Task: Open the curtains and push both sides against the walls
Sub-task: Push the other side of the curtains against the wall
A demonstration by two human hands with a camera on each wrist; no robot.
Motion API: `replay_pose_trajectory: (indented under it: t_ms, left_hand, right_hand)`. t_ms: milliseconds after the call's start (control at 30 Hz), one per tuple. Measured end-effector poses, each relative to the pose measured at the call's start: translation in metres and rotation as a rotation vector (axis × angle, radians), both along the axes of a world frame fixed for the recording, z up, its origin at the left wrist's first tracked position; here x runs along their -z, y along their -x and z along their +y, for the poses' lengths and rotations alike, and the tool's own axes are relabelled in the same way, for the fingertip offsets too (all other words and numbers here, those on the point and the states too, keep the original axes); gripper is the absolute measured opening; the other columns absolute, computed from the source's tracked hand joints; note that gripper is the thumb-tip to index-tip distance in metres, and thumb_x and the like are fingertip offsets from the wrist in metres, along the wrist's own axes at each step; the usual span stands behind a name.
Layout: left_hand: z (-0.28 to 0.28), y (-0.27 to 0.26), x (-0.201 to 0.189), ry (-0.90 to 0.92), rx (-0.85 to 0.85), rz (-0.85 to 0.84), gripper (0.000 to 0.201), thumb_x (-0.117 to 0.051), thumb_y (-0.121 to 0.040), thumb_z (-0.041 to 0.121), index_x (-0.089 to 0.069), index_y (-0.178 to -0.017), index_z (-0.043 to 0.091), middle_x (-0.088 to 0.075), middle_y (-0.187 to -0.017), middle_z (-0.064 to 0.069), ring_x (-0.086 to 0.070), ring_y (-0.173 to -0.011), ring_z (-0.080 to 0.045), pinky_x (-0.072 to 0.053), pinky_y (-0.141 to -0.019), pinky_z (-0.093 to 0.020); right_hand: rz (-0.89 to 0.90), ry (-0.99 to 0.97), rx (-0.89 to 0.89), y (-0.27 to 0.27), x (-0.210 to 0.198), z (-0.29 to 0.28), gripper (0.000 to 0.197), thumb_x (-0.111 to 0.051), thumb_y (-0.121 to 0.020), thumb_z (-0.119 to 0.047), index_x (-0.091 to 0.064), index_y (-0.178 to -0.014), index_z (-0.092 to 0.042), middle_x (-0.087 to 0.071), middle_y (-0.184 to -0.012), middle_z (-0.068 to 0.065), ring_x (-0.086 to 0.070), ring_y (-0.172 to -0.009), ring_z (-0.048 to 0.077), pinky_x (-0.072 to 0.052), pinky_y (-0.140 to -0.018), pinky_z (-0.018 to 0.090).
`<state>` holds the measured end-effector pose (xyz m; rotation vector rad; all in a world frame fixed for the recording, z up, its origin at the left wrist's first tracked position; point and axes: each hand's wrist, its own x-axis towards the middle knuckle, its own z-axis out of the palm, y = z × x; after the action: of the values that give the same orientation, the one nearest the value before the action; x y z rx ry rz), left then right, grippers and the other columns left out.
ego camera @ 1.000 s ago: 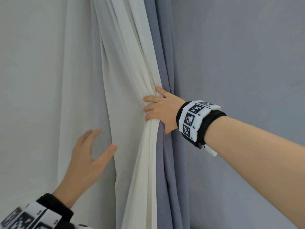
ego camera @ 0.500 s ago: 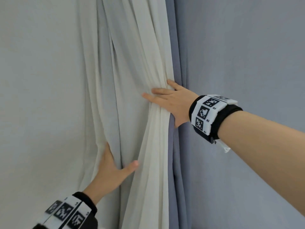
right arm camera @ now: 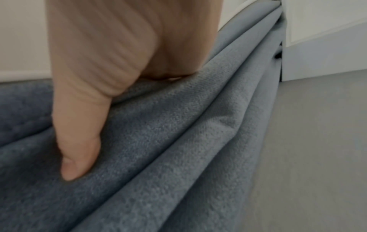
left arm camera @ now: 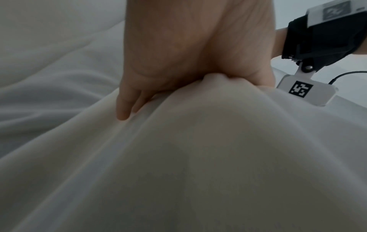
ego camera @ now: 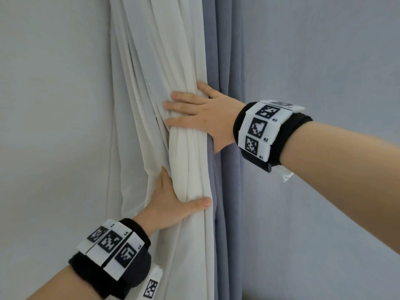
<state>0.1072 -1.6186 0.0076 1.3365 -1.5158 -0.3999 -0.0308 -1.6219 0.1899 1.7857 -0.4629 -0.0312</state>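
- Head view: my left hand (ego camera: 171, 204), which a second ago hung free of the cloth, now cups the bunched white curtain (ego camera: 186, 152) from its window side, thumb hooked across the front of the folds, fingers gone in behind them.
- My right hand (ego camera: 201, 118) has let go its curl: the fingers lie straight and flat across the white bundle, higher up than the left, pressing it toward the wall (ego camera: 324, 83).
- In the right wrist view the thumb (right arm camera: 79, 149) rests on the grey-blue curtain (ego camera: 225, 61), which hangs between the white bundle and the wall.
- Compared with half a second ago the folds are packed tighter and sit closer to the wall, with more bare pale cloth on the far side from it.
- I judge this side nearly done: one more squeeze toward the wall, then the other side, which is out of sight.
- The slack folds may spring back once I release them.
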Motion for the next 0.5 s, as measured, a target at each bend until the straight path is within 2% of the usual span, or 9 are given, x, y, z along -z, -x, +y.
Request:
replay_pose_trajectory:
  t_ms: [200,333,500]
  left_hand:
    - [-0.031,-0.004,-0.006,-0.108,-0.059,-0.039,0.161,-0.061,-0.023,0.086,0.029,-0.14,0.023,0.014,-0.158,0.004,-0.003,-0.146,-0.019,-0.015,-0.119,-0.043]
    - [-0.055,0.002,-0.011,-0.142,-0.099,-0.09,0.161,-0.055,-0.023,0.088,0.031,-0.139,0.018,0.021,-0.157,0.0,0.005,-0.146,-0.021,-0.011,-0.118,-0.042]
    - [-0.086,0.013,-0.017,-0.196,-0.119,-0.122,0.162,-0.051,-0.023,0.089,0.033,-0.138,0.012,0.028,-0.154,-0.009,0.014,-0.145,-0.026,-0.006,-0.119,-0.049]
  right_hand:
    - [-0.052,-0.053,0.07,-0.002,-0.003,-0.04,0.11,-0.074,-0.067,-0.05,-0.003,-0.149,-0.031,0.011,-0.159,-0.001,0.014,-0.145,0.019,0.003,-0.112,0.056]
    - [-0.08,-0.077,0.106,0.003,-0.005,-0.069,0.108,-0.073,-0.067,-0.052,-0.005,-0.148,-0.032,0.01,-0.159,-0.002,0.014,-0.145,0.018,0.002,-0.112,0.057]
    - [-0.111,-0.124,0.143,0.008,-0.01,-0.103,0.11,-0.077,-0.063,-0.049,-0.009,-0.148,-0.034,0.009,-0.159,-0.004,0.014,-0.145,0.017,0.0,-0.11,0.061]
